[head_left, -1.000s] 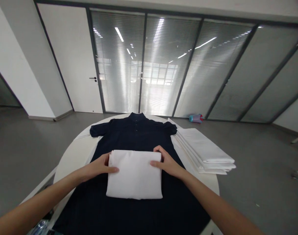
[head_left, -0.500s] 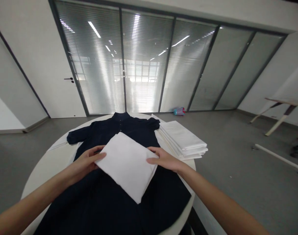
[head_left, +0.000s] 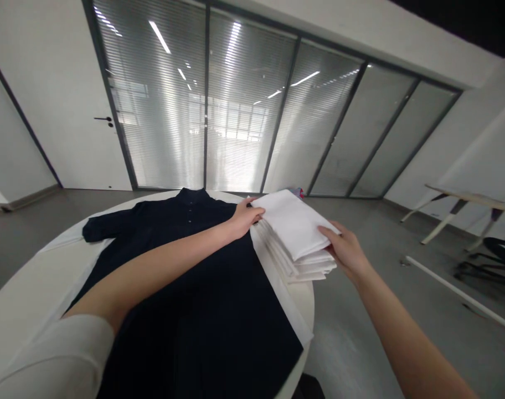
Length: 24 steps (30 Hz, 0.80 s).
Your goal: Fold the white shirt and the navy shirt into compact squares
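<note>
A folded white cloth [head_left: 294, 221] is gripped at opposite edges by both hands, over a stack of folded white cloths [head_left: 288, 266] at the table's right side. My left hand [head_left: 245, 217] pinches its left corner, the arm reaching across the table. On the right edge, my right hand [head_left: 344, 246] has its thumb on top and fingers beneath. Whether the cloth rests fully on the stack, I cannot tell. A dark navy short-sleeved shirt [head_left: 194, 293] lies spread flat, collar away from me, with white fabric [head_left: 283, 302] showing along its right side.
The round white table [head_left: 24, 293] stands before a glass partition with blinds [head_left: 240, 111]. On the floor behind the cloths is a partly hidden colourful item [head_left: 297, 192]. At right are a wooden-topped table [head_left: 472, 197], a white bar [head_left: 460, 293] and a black chair base [head_left: 485, 269].
Both hands have carried the folded white cloth from above the shirt rightward to the stack. The view has shifted, and the left arm now stretches across the shirt.
</note>
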Each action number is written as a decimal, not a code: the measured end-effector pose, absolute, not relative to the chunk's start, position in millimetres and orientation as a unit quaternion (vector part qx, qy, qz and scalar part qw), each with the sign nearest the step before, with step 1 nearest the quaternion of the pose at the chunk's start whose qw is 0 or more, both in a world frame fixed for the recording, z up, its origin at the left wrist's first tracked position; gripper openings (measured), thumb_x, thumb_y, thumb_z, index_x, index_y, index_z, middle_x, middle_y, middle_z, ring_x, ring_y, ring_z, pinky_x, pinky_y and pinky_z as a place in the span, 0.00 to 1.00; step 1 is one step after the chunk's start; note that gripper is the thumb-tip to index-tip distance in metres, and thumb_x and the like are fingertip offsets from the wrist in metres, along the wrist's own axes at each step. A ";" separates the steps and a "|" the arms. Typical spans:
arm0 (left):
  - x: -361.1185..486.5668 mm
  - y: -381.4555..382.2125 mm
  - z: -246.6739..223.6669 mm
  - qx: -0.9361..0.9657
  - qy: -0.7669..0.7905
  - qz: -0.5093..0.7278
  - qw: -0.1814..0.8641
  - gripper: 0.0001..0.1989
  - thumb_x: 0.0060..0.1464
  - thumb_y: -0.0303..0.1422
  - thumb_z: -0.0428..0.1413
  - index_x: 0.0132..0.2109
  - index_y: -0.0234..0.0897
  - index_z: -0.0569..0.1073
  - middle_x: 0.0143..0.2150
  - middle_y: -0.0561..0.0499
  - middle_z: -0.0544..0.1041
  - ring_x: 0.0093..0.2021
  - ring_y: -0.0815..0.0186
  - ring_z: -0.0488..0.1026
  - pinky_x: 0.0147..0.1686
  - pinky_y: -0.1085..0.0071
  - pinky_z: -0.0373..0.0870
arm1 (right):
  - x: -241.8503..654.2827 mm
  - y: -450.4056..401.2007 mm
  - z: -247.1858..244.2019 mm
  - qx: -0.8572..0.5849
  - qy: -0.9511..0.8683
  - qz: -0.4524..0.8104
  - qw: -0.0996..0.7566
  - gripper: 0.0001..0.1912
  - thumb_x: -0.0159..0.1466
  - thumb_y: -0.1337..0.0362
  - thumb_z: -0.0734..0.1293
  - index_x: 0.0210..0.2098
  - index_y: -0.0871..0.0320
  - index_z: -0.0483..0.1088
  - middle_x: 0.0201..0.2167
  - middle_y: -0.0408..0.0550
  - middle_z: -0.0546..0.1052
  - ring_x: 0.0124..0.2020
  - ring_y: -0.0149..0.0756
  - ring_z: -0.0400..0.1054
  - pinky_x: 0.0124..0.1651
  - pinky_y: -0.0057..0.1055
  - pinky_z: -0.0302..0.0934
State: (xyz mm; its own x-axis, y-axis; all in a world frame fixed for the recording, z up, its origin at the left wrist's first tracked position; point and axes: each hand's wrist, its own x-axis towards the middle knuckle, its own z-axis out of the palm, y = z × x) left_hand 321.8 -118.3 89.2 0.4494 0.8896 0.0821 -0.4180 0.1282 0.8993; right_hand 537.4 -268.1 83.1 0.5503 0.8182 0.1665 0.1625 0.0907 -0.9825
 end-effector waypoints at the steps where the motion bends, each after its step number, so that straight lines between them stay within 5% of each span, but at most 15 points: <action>1: 339.2 -110.7 89.2 0.480 0.255 0.470 0.696 0.27 0.49 0.17 0.58 0.57 0.29 0.66 0.38 0.46 0.75 0.36 0.68 0.75 0.44 0.68 0.73 | 546.9 -260.9 84.2 -0.628 -0.383 0.235 0.636 0.28 0.50 0.53 0.75 0.47 0.60 0.73 0.27 0.43 0.74 0.27 0.34 0.69 0.29 0.30 0.66; 3: 367.0 -98.4 82.6 0.513 0.284 0.472 0.659 0.27 0.51 0.19 0.59 0.58 0.30 0.66 0.43 0.43 0.76 0.40 0.67 0.76 0.46 0.67 0.73 | 564.3 -247.6 80.7 -0.663 -0.364 0.185 0.627 0.27 0.52 0.54 0.73 0.48 0.61 0.73 0.26 0.43 0.74 0.26 0.34 0.68 0.29 0.31 0.66; 6: 386.2 -87.3 59.8 0.554 0.332 0.438 0.626 0.27 0.48 0.19 0.62 0.57 0.28 0.68 0.45 0.39 0.75 0.41 0.62 0.76 0.45 0.65 0.73 | 585.4 -236.0 63.2 -0.770 -0.389 0.134 0.488 0.25 0.53 0.55 0.71 0.47 0.63 0.74 0.25 0.46 0.74 0.26 0.38 0.69 0.31 0.34 0.66; 11: 358.1 -73.3 28.4 0.616 0.373 0.406 0.562 0.22 0.48 0.24 0.64 0.51 0.27 0.73 0.50 0.34 0.73 0.49 0.55 0.74 0.49 0.62 0.70 | 591.0 -242.8 42.4 -0.842 -0.473 -0.036 0.258 0.26 0.58 0.53 0.68 0.51 0.61 0.75 0.43 0.60 0.75 0.46 0.53 0.71 0.48 0.47 0.64; 14: 313.1 -61.8 26.4 0.664 0.365 0.396 0.519 0.18 0.50 0.27 0.62 0.50 0.31 0.74 0.49 0.38 0.75 0.49 0.58 0.74 0.50 0.62 0.70 | 566.7 -248.9 49.9 -0.810 -0.494 -0.184 0.256 0.26 0.60 0.55 0.65 0.56 0.56 0.72 0.53 0.61 0.69 0.52 0.57 0.65 0.51 0.53 0.60; 17: 254.6 -52.2 28.3 0.713 0.353 0.369 0.479 0.14 0.49 0.28 0.61 0.45 0.34 0.77 0.43 0.43 0.77 0.43 0.60 0.75 0.49 0.62 0.71 | 524.9 -242.1 62.1 -0.737 -0.545 -0.255 0.306 0.20 0.63 0.58 0.62 0.51 0.56 0.74 0.52 0.59 0.68 0.52 0.55 0.62 0.53 0.52 0.58; 21: 168.9 -46.2 25.3 0.775 0.354 0.320 0.414 0.10 0.45 0.33 0.64 0.37 0.37 0.79 0.37 0.47 0.78 0.42 0.58 0.75 0.52 0.60 0.70 | 458.3 -208.4 67.9 -0.643 -0.662 -0.205 0.324 0.14 0.65 0.61 0.61 0.45 0.57 0.75 0.47 0.56 0.71 0.50 0.50 0.63 0.55 0.47 0.57; 24: 108.2 -41.6 16.9 0.853 0.374 0.258 0.258 0.15 0.51 0.40 0.61 0.44 0.37 0.80 0.46 0.43 0.78 0.50 0.55 0.73 0.57 0.58 0.66 | 411.9 -170.8 62.4 -0.617 -0.727 -0.120 0.277 0.13 0.66 0.63 0.62 0.45 0.57 0.75 0.46 0.55 0.72 0.52 0.49 0.64 0.58 0.44 0.56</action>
